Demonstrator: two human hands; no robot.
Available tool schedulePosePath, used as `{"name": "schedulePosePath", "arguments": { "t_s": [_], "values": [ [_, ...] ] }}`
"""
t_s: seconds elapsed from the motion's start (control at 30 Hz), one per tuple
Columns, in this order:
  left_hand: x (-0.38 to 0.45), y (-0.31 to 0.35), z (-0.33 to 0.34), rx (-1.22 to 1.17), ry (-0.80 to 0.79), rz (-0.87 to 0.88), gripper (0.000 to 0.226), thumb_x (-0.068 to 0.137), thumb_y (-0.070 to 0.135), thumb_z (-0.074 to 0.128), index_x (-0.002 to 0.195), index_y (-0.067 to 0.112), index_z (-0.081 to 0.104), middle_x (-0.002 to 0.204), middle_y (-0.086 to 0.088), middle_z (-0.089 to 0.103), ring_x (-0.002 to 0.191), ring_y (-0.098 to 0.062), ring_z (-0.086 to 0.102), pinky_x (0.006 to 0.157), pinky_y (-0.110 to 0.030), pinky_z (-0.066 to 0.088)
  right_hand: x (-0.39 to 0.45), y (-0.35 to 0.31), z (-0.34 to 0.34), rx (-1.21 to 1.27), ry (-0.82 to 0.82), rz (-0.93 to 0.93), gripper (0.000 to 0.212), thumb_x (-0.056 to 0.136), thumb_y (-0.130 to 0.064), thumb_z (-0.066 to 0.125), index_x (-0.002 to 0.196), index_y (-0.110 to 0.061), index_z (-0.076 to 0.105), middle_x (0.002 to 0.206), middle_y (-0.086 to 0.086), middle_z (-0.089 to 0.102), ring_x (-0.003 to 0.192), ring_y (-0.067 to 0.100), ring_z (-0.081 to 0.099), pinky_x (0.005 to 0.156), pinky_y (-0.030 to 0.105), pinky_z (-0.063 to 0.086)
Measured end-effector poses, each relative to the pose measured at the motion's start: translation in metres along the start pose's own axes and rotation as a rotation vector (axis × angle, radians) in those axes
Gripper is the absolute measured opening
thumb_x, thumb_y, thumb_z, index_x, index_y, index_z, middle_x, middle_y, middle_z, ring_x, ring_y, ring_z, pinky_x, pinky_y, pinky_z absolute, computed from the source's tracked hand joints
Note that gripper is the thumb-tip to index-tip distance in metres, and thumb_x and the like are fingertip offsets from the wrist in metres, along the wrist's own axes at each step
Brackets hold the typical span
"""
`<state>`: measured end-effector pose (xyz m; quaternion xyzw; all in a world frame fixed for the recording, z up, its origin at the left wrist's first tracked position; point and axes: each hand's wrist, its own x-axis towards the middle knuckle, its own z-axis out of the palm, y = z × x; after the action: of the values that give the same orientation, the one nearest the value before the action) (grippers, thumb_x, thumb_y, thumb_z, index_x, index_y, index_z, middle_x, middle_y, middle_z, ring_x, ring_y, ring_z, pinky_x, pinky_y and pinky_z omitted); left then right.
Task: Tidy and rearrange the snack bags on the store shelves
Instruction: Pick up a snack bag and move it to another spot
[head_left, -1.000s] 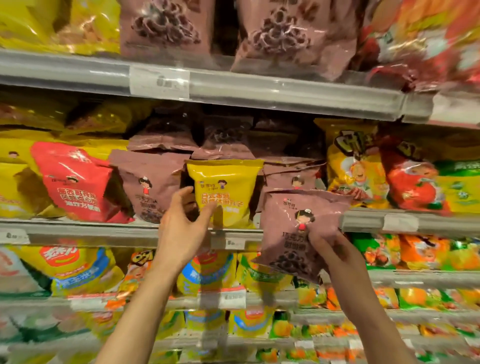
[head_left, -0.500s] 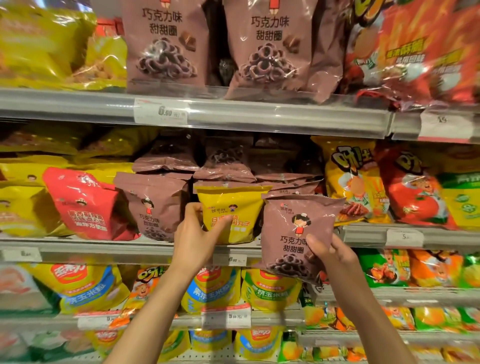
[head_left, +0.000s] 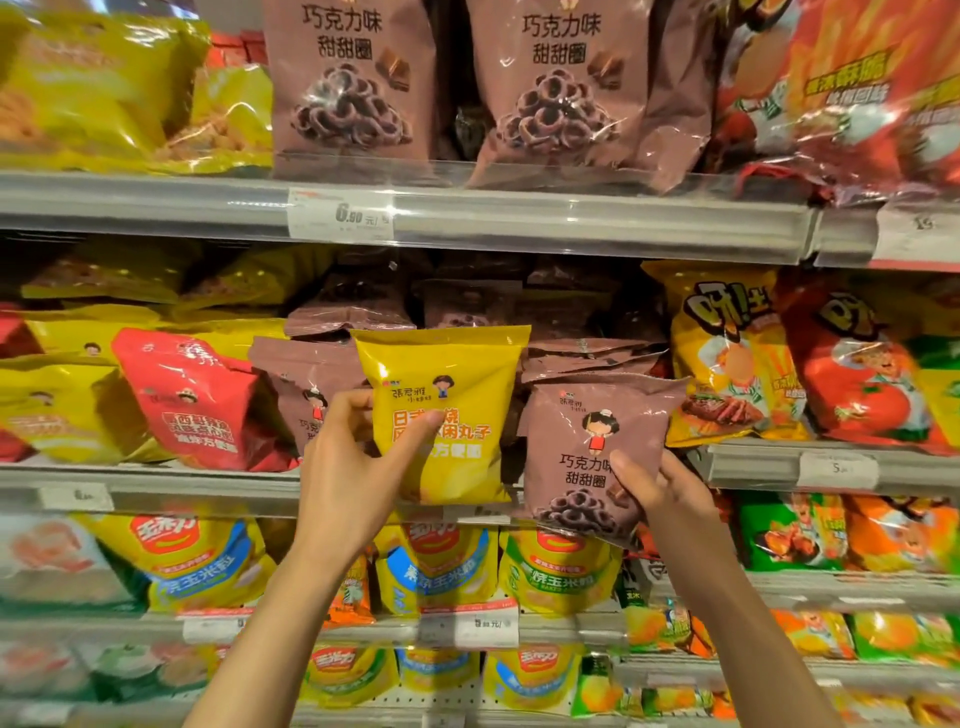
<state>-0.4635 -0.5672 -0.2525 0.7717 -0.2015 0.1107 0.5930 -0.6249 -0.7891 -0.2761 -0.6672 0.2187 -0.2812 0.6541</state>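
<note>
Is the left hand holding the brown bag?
No, the left hand grips the yellow bag; the right hand holds the brown bag.

Grey metal shelf rails (head_left: 519, 221), white price tags (head_left: 340, 214)

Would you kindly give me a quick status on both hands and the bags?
Left hand gripping yellow bag, lifted among brown bags. Right hand holding brown ring-snack bag before the shelf edge. Nothing blocking.

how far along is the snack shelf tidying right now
Done: little that shows. In hand: the left hand grips a yellow bag among the brown bags; the right hand grips a brown ring-snack bag. Left: placing both, plus the red bag tilted among yellow ones.
</note>
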Motion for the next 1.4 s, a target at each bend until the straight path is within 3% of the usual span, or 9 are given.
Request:
{"name": "schedulePosePath", "arguments": {
  "t_s": [0.2, 0.33, 0.53, 0.7, 0.87, 0.97, 1.1, 1.2, 1.4],
  "values": [
    [0.001, -0.002, -0.019, 0.039, 0.063, -0.002, 0.037, 0.074, 0.054, 0.082, 0.093, 0.037, 0.055, 0.086, 0.022, 0.069, 0.077, 0.011, 0.061, 0.067, -0.015, 0.045, 0.017, -0.001, 0.031, 0.069, -0.066, -0.11, 0.025, 0.1, -0.014, 0.061, 0.125, -0.015, 0.063, 0.106, 0.007, 0.078, 0.103, 0.021, 0.074, 0.082, 0.029, 0.06],
    [0.003, -0.007, -0.03, 0.015, 0.07, -0.009, 0.046, 0.071, 0.062, 0.08, 0.1, 0.032, 0.061, 0.09, 0.019, 0.073, 0.08, 0.002, 0.067, 0.071, -0.033, 0.053, 0.024, 0.005, 0.047, 0.067, -0.088, -0.166, 0.026, 0.1, -0.024, 0.062, 0.126, -0.021, 0.063, 0.118, 0.007, 0.075, 0.115, 0.025, 0.07, 0.103, 0.049, 0.052],
    [0.009, -0.015, -0.054, 0.009, 0.086, 0.009, 0.044, 0.073, 0.061, 0.083, 0.101, 0.032, 0.063, 0.092, 0.015, 0.076, 0.088, -0.008, 0.073, 0.078, -0.048, 0.059, 0.035, 0.003, 0.072, 0.035, -0.073, -0.194, 0.038, 0.092, -0.043, 0.065, 0.128, -0.03, 0.062, 0.122, -0.007, 0.074, 0.119, 0.012, 0.067, 0.11, 0.048, 0.047],
    [0.021, -0.024, -0.07, 0.038, 0.09, 0.017, 0.05, 0.072, 0.069, 0.079, 0.102, 0.033, 0.061, 0.091, 0.016, 0.074, 0.085, -0.009, 0.071, 0.076, -0.049, 0.058, 0.047, 0.002, 0.093, -0.049, -0.032, -0.24, 0.022, 0.101, -0.034, 0.062, 0.122, -0.032, 0.06, 0.118, -0.012, 0.071, 0.112, -0.001, 0.064, 0.104, 0.033, 0.047],
    [0.035, -0.033, -0.073, 0.044, 0.066, -0.004, 0.056, 0.069, 0.078, 0.077, 0.101, 0.036, 0.058, 0.089, 0.005, 0.073, 0.08, -0.022, 0.073, 0.063, -0.055, 0.06, 0.052, 0.009, 0.115, -0.282, -0.066, -0.235, 0.007, 0.102, -0.037, 0.058, 0.109, -0.037, 0.056, 0.113, -0.015, 0.058, 0.103, -0.022, 0.052, 0.088, -0.002, 0.036],
    [0.04, -0.037, -0.074, 0.048, 0.038, -0.005, 0.057, 0.068, 0.081, 0.075, 0.1, 0.037, 0.057, 0.086, 0.0, 0.071, 0.077, -0.03, 0.072, 0.059, -0.058, 0.058, 0.052, 0.018, 0.118, -0.327, -0.081, -0.206, 0.035, 0.101, -0.048, 0.057, 0.128, -0.026, 0.058, 0.122, -0.014, 0.065, 0.117, 0.0, 0.059, 0.105, 0.024, 0.044],
    [0.04, -0.038, -0.074, 0.048, 0.03, 0.008, 0.054, 0.072, 0.075, 0.075, 0.099, 0.031, 0.06, 0.086, 0.002, 0.072, 0.082, -0.024, 0.07, 0.071, -0.056, 0.057, 0.059, 0.006, 0.105, -0.429, -0.135, -0.144, 0.036, 0.102, -0.046, 0.056, 0.127, -0.021, 0.058, 0.112, -0.013, 0.069, 0.106, 0.005, 0.066, 0.101, 0.036, 0.049],
    [0.04, -0.039, -0.07, 0.032, 0.015, -0.006, 0.05, 0.074, 0.069, 0.076, 0.098, 0.029, 0.061, 0.083, 0.004, 0.073, 0.079, -0.021, 0.069, 0.071, -0.053, 0.056, 0.063, 0.003, 0.105, -0.485, -0.17, -0.108, 0.033, 0.102, -0.05, 0.054, 0.123, -0.026, 0.06, 0.118, -0.011, 0.07, 0.115, 0.012, 0.065, 0.104, 0.037, 0.047],
    [0.04, -0.041, -0.057, 0.025, -0.025, -0.015, 0.063, 0.066, 0.081, 0.069, 0.1, 0.029, 0.059, 0.086, 0.008, 0.074, 0.081, -0.014, 0.07, 0.075, -0.05, 0.057, 0.058, 0.017, 0.114, -0.527, -0.02, -0.126, 0.048, 0.101, -0.05, 0.053, 0.132, -0.014, 0.053, 0.115, -0.006, 0.059, 0.116, 0.018, 0.06, 0.096, 0.031, 0.043]
  ]
}}
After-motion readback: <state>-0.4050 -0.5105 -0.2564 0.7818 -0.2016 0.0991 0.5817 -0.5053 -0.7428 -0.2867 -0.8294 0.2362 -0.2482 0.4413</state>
